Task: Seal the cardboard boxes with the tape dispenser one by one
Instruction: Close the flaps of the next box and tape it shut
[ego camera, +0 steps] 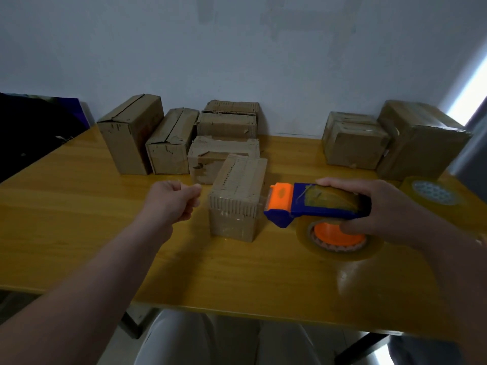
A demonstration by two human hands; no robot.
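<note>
Right hand (390, 206) wraps round the dispenser (316, 204), whose orange nose is right up against the box (237, 196) at its three o'clock. Left hand (174, 198) sits at nine o'clock, fingers curled in a loose fist, gripping nothing. More cartons (226, 125) are lined up at twelve on the table (79, 219).

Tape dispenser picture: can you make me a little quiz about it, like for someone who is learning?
1. True or false: the right hand holds the tape dispenser.
2. The dispenser's front end is: A green, B orange, C white?
3. Fill in: the dispenser's front end is at the ___ side of the nearest cardboard box.
Key: 1 true; 2 B; 3 right.
</note>
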